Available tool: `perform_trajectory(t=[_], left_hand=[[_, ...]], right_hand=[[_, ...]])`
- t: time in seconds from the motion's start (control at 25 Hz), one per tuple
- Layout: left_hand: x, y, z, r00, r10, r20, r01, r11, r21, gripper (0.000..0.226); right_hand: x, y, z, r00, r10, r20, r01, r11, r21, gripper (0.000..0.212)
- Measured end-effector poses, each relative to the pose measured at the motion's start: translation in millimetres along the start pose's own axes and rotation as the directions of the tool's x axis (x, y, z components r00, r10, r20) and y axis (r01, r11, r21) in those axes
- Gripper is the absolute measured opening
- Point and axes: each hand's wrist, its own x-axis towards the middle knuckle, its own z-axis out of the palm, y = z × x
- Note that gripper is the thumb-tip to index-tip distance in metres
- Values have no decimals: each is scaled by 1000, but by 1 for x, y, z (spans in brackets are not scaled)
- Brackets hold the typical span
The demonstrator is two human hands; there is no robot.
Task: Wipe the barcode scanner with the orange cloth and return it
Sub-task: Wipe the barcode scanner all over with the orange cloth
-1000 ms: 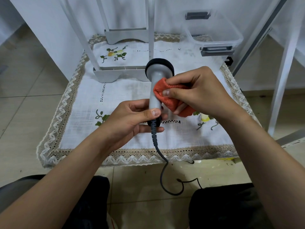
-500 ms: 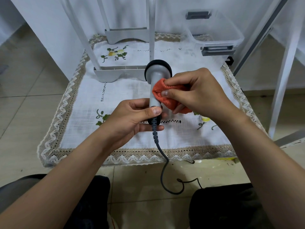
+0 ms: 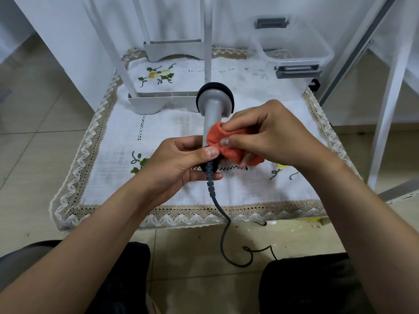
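Note:
A grey barcode scanner [image 3: 213,109] with a black-rimmed head points away from me, held above the white embroidered cloth [image 3: 172,137]. My left hand [image 3: 179,162] grips the bottom of its handle, thumb on top, where the dark cable [image 3: 223,225] leaves it. My right hand [image 3: 269,134] pinches a bunched orange cloth [image 3: 226,143] and presses it against the right side of the handle, just above my left thumb. Part of the orange cloth is hidden under my right fingers.
A white plastic rack base [image 3: 158,103] with upright white bars stands behind the scanner. A clear lidded box [image 3: 292,44] sits at the back right. White frame legs [image 3: 390,109] rise on the right. The cable curls on the tiled floor between my knees.
My right hand has slid the orange cloth down the scanner's handle towards my left thumb. My left hand keeps the same hold on the handle's end.

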Motion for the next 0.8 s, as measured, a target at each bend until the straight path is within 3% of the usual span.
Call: perform_trajectory(t=[0.16, 0.32, 0.48, 0.64, 0.8], left_hand=[[1, -1, -1, 1000, 1, -7, -1, 1000, -4, 19], [0, -1, -1, 1000, -8, -12, 8, 1000, -5, 24], [1, -2, -2, 1000, -5, -11, 5, 1000, 1, 18], [0, -1, -1, 1000, -9, -22, 10, 1000, 17, 26], [0, -1, -3, 999, 5, -37, -3, 999, 39, 21]], right_hand=[[2, 3, 1, 996, -18, -83, 16, 999, -29, 24], [1, 4, 2, 1000, -13, 9, 13, 1000, -11, 22], [3, 7, 3, 993, 18, -113, -20, 1000, -14, 21], [0, 4, 2, 1000, 25, 9, -25, 1000, -16, 19], [5, 11, 2, 997, 10, -80, -16, 997, -76, 18]])
